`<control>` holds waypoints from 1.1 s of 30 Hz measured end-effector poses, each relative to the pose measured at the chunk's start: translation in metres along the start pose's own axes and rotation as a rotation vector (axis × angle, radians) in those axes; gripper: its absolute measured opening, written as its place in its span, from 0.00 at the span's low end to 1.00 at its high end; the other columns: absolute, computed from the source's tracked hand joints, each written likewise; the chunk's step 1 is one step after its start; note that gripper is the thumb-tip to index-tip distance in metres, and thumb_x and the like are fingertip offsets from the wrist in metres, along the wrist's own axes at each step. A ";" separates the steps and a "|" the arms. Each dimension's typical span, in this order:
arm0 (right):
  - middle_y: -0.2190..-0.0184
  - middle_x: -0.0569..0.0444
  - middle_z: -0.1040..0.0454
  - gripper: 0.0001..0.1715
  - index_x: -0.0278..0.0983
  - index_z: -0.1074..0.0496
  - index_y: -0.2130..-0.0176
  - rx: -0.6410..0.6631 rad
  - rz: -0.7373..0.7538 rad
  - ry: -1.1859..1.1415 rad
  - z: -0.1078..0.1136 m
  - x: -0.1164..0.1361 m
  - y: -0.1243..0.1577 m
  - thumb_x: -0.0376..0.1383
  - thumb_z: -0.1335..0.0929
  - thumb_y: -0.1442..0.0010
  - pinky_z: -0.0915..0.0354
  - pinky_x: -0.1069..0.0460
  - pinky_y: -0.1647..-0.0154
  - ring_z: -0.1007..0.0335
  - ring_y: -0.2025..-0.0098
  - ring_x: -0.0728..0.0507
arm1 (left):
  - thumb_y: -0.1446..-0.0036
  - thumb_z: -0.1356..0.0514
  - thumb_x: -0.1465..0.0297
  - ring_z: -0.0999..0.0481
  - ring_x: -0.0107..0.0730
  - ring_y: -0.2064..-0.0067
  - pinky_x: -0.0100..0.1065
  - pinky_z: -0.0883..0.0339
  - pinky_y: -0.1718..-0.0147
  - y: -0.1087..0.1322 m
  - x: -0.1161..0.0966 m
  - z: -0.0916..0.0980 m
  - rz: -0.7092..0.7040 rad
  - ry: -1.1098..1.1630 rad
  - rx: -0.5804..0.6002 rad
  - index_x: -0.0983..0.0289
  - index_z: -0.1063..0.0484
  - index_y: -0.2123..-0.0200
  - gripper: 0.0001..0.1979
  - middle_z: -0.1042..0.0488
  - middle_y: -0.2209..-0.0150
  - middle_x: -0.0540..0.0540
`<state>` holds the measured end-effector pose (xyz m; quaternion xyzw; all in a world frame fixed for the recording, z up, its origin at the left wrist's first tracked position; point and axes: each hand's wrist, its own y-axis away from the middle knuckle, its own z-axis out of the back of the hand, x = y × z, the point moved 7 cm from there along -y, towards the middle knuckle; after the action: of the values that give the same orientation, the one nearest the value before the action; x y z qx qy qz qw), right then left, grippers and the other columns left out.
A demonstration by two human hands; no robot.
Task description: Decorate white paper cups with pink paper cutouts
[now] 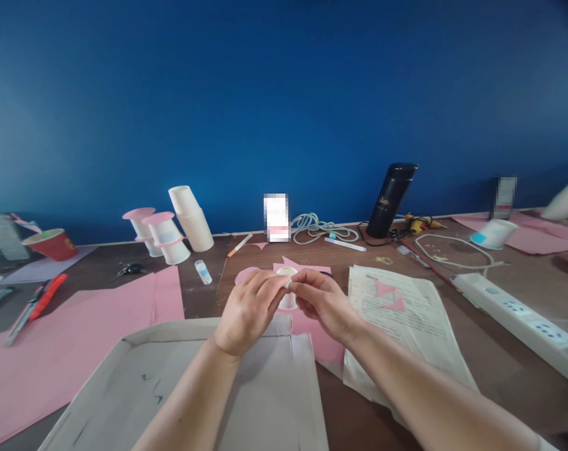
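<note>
1. Pinching a small white cup (286, 273) between them, the left hand (249, 310) and the right hand (324, 304) meet over the middle of the desk (495, 369).
2. Both hands are closed on the cup. The fingertips of each press at its rim and side, and the knuckles hide most of its body.
3. The cup is upright with its open mouth up, above a pink paper piece (319, 341) that lies flat on the desk.
4. A grey cardboard tray (171, 376) lies under the left forearm, nearest the camera.
5. Printed sheets (420, 326) lie just right of the right hand, with two pink triangles (390, 297) on top.
6. A large pink sheet (68, 338) covers the desk's left side, and a small glue stick (202, 272) lies past its far corner.
7. At the blue wall stand cups capped with pink discs (164, 235), a leaning stack of white cups (192, 219), a coiled white cord (319, 227) and a black flask (391, 200).
8. A white power strip (523, 316) runs along the right side.
</note>
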<state>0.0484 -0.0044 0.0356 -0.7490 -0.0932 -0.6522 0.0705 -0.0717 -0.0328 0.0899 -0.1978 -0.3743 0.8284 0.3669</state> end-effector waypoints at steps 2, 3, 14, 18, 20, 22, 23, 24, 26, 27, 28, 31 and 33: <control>0.82 0.62 0.39 0.14 0.37 0.32 0.71 0.008 0.005 -0.002 0.000 0.000 0.000 0.45 0.31 0.47 0.56 0.56 0.81 0.50 0.81 0.54 | 0.39 0.46 0.72 0.26 0.32 0.59 0.35 0.33 0.57 0.000 -0.001 0.000 -0.001 0.001 0.002 0.60 0.31 0.55 0.09 0.25 0.62 0.54; 0.82 0.61 0.39 0.14 0.37 0.32 0.71 0.013 0.008 0.000 0.001 0.000 0.000 0.45 0.31 0.47 0.56 0.56 0.81 0.51 0.81 0.54 | 0.39 0.46 0.71 0.26 0.32 0.59 0.35 0.33 0.57 0.000 -0.001 0.000 0.001 0.005 0.004 0.60 0.31 0.56 0.09 0.25 0.62 0.54; 0.81 0.59 0.37 0.14 0.37 0.30 0.74 0.042 0.013 0.024 0.002 0.008 0.001 0.45 0.30 0.47 0.57 0.55 0.81 0.48 0.80 0.53 | 0.40 0.43 0.66 0.25 0.30 0.63 0.33 0.32 0.61 0.000 0.015 -0.005 0.244 0.205 0.041 0.58 0.28 0.60 0.07 0.23 0.65 0.51; 0.79 0.59 0.35 0.12 0.37 0.30 0.73 0.061 -0.004 0.016 0.002 0.009 0.003 0.43 0.31 0.47 0.57 0.55 0.81 0.46 0.79 0.53 | 0.40 0.43 0.66 0.26 0.29 0.63 0.32 0.32 0.61 0.000 0.018 -0.007 0.275 0.266 0.070 0.57 0.27 0.58 0.08 0.23 0.65 0.50; 0.78 0.59 0.35 0.12 0.37 0.30 0.73 0.067 -0.016 0.002 0.002 0.008 0.003 0.43 0.31 0.47 0.58 0.55 0.81 0.46 0.79 0.53 | 0.40 0.44 0.67 0.25 0.29 0.63 0.32 0.32 0.61 -0.001 0.017 -0.007 0.264 0.279 0.078 0.57 0.27 0.57 0.09 0.23 0.64 0.51; 0.78 0.59 0.35 0.12 0.37 0.31 0.73 0.070 -0.035 -0.010 0.002 0.007 0.003 0.43 0.30 0.47 0.59 0.55 0.82 0.47 0.80 0.54 | 0.40 0.44 0.67 0.25 0.29 0.62 0.32 0.31 0.61 -0.001 0.017 -0.007 0.247 0.288 0.076 0.57 0.27 0.56 0.10 0.23 0.63 0.52; 0.79 0.60 0.35 0.12 0.37 0.32 0.73 0.070 -0.045 -0.014 0.003 0.007 0.003 0.43 0.30 0.48 0.60 0.55 0.82 0.47 0.80 0.54 | 0.40 0.44 0.67 0.25 0.29 0.62 0.32 0.31 0.61 -0.001 0.016 -0.007 0.237 0.293 0.074 0.57 0.27 0.55 0.10 0.23 0.62 0.52; 0.79 0.60 0.35 0.13 0.37 0.32 0.73 0.069 -0.054 -0.018 0.003 0.007 0.003 0.44 0.30 0.48 0.60 0.55 0.82 0.48 0.81 0.54 | 0.39 0.44 0.67 0.25 0.29 0.62 0.32 0.31 0.61 0.000 0.016 -0.007 0.224 0.298 0.070 0.57 0.27 0.55 0.11 0.23 0.62 0.52; 0.80 0.61 0.36 0.13 0.38 0.32 0.71 0.067 -0.062 -0.028 0.004 0.007 0.002 0.43 0.30 0.48 0.61 0.55 0.82 0.48 0.81 0.54 | 0.39 0.44 0.68 0.26 0.30 0.63 0.32 0.31 0.62 0.000 0.015 -0.008 0.192 0.313 0.062 0.57 0.27 0.54 0.11 0.24 0.63 0.53; 0.80 0.61 0.36 0.13 0.38 0.32 0.71 0.069 -0.062 -0.033 0.004 0.007 0.002 0.43 0.29 0.48 0.61 0.55 0.82 0.48 0.81 0.54 | 0.39 0.45 0.68 0.26 0.30 0.63 0.32 0.31 0.63 0.000 0.015 -0.008 0.177 0.322 0.061 0.57 0.27 0.53 0.12 0.24 0.63 0.53; 0.80 0.61 0.37 0.13 0.38 0.32 0.71 0.075 -0.063 -0.038 0.003 0.007 0.002 0.43 0.29 0.48 0.62 0.55 0.82 0.49 0.82 0.55 | 0.39 0.45 0.68 0.26 0.30 0.63 0.32 0.32 0.63 0.001 0.015 -0.009 0.165 0.332 0.064 0.57 0.28 0.53 0.12 0.24 0.63 0.54; 0.80 0.61 0.37 0.13 0.37 0.32 0.71 0.094 -0.078 -0.048 0.003 0.006 0.001 0.44 0.29 0.48 0.62 0.55 0.82 0.50 0.82 0.55 | 0.39 0.44 0.70 0.27 0.29 0.63 0.32 0.33 0.63 0.002 0.015 -0.011 0.154 0.344 0.076 0.57 0.28 0.52 0.13 0.25 0.63 0.54; 0.80 0.61 0.37 0.14 0.37 0.32 0.72 0.101 -0.098 -0.053 0.003 0.004 0.001 0.44 0.29 0.49 0.62 0.55 0.82 0.51 0.82 0.55 | 0.40 0.44 0.70 0.27 0.29 0.63 0.32 0.33 0.64 0.002 0.014 -0.010 0.145 0.346 0.066 0.58 0.28 0.52 0.13 0.25 0.64 0.54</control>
<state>0.0521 -0.0043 0.0391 -0.7560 -0.1645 -0.6294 0.0735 -0.0757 -0.0179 0.0812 -0.3517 -0.2631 0.8179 0.3716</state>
